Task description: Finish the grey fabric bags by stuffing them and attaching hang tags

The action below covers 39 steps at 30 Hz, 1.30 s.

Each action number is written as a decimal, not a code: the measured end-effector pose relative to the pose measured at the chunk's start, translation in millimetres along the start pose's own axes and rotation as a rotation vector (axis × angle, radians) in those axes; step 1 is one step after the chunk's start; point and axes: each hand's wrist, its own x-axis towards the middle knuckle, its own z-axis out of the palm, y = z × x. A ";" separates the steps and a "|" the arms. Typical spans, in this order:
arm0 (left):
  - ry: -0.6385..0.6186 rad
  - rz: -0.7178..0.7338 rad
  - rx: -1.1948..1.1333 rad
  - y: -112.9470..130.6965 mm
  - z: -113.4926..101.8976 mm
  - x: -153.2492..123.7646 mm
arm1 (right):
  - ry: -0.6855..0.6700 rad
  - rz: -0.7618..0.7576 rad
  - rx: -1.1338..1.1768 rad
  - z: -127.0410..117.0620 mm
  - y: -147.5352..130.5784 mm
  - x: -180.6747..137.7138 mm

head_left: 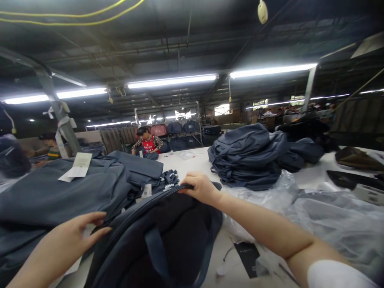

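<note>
A dark blue fabric bag (163, 236) stands tilted on the table in front of me, its black inside facing me and a blue strap hanging across it. My right hand (199, 187) pinches the bag's upper zippered edge between thumb and fingers. At the bag's left side is my left hand (78, 236), thumb and fingers apart, its fingertips close to the edge; whether they touch it is hard to see. Beyond that hand lies a pile of blue bags (78, 192) with white paper tags (78, 166) on top. Small dark blue fabric pieces (169, 178) sit behind the held bag.
A tall stack of blue bags (246, 156) stands at the back right. Clear plastic bags (339, 220) spread along the right side, near a black printed card (247, 258). Across the white table (199, 158) a co-worker in a red apron (148, 145) handles blue fabric.
</note>
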 end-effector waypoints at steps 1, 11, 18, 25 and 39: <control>-0.029 0.001 0.035 9.0 -3.7 7.9 | 0.000 -0.020 -0.034 3.7 -4.2 -1.3; -0.220 0.337 0.126 170.3 41.5 52.7 | -0.078 -0.115 -0.106 0.6 -12.3 -3.0; -0.713 0.231 -0.258 178.6 89.7 99.8 | -0.074 -0.112 -0.158 -0.6 -1.2 -15.4; -0.476 0.206 -0.116 189.2 71.3 84.6 | -0.194 -0.121 -0.144 -7.8 -9.5 -12.1; -0.282 0.022 -0.075 101.2 5.9 18.6 | -0.211 -0.105 -0.181 -2.3 -6.8 -4.4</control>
